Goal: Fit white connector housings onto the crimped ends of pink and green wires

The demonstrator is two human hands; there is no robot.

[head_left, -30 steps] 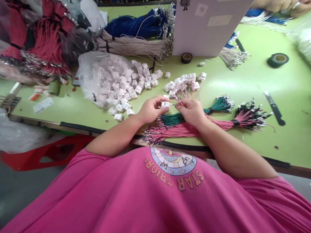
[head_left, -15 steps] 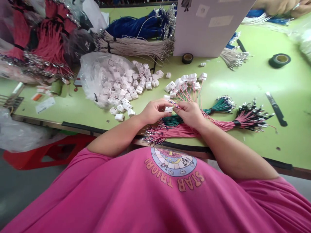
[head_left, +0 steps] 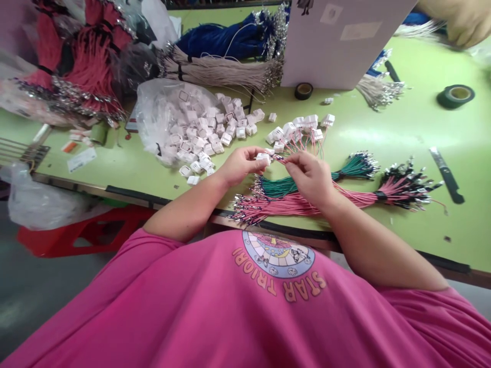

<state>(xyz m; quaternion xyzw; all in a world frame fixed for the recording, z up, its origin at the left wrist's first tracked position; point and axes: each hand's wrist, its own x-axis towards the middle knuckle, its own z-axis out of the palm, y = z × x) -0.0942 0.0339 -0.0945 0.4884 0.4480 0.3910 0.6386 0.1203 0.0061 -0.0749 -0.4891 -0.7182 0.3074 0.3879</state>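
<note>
Pink shirt (head_left: 184,312), 2 short sleeves (head_left: 425,309), round chest print (head_left: 279,255), orange lettering (head_left: 305,291)

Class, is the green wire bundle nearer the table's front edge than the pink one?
No, the pink bundle lies between the green bundle and that edge.

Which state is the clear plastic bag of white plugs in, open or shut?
Open: white plugs spill from the plastic bag onto the green table beside it.

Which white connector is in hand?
The white connector pinched in the left hand, beside the wire ends in the right hand; the others lie unheld.
</note>
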